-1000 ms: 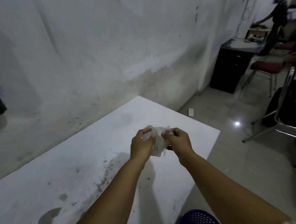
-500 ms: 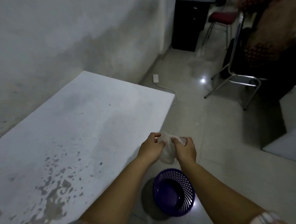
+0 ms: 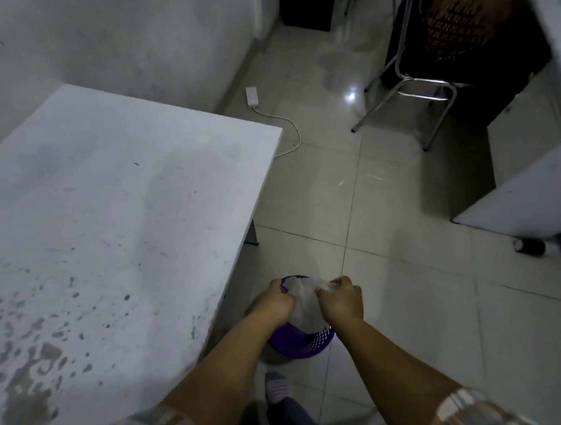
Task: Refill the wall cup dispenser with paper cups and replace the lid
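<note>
My left hand (image 3: 272, 302) and my right hand (image 3: 342, 301) both grip a crumpled clear plastic wrapper (image 3: 305, 303), which hangs between them. The wrapper is right above a purple mesh waste basket (image 3: 299, 341) standing on the floor beside the table's corner. The wall cup dispenser, its lid and the paper cups do not show in this view.
A stained white table (image 3: 110, 221) fills the left side. A white power strip (image 3: 252, 95) and its cable lie on the tiled floor. A metal-legged chair (image 3: 409, 88) stands at the back right, another white table (image 3: 525, 193) at the right edge. My foot (image 3: 277, 386) is below the basket.
My view has tilted down from the wall and table to the floor. Both hands, still holding the wrapper, have moved off the table edge to above the purple basket.
</note>
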